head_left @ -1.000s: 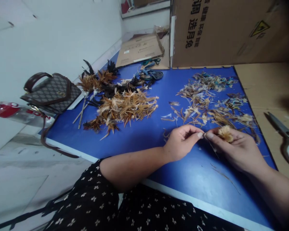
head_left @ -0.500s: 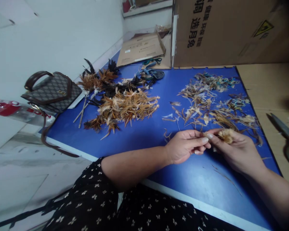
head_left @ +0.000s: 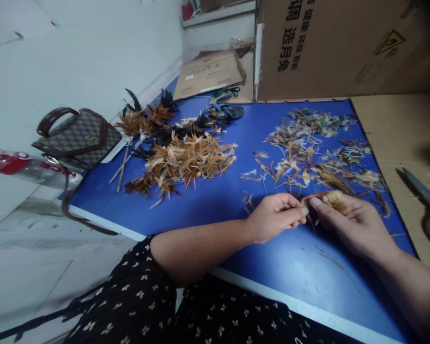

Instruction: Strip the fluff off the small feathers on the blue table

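Note:
My right hand [head_left: 354, 222] is closed around a tan, fluffy bunch of feathers [head_left: 337, 201], whose soft end shows above the fingers. Close beside it, my left hand [head_left: 277, 217] pinches at the bunch's other end; a thin brown feather [head_left: 311, 222] hangs between the two hands. What exactly the left fingertips grip is too small to make out. Just beyond the hands lies a loose scatter of brown and grey feathers [head_left: 290, 167]. A fuller heap of orange-brown feathers [head_left: 189, 157] rests farther left on the blue table [head_left: 208, 205].
A handbag [head_left: 82, 136] and a plastic bottle [head_left: 32, 167] are at the left edge. Scissors [head_left: 421, 191] lie on cardboard at the right. Black feathers [head_left: 168, 131] and blue-green ribbon [head_left: 222, 107] sit farther back, near a flat cardboard piece [head_left: 211, 71] and a large carton [head_left: 326, 48].
My left hand has drawn slightly left, opening a small gap between my fingertips. A thin feather now shows hanging there. More of the tan fluff is visible in my right hand.

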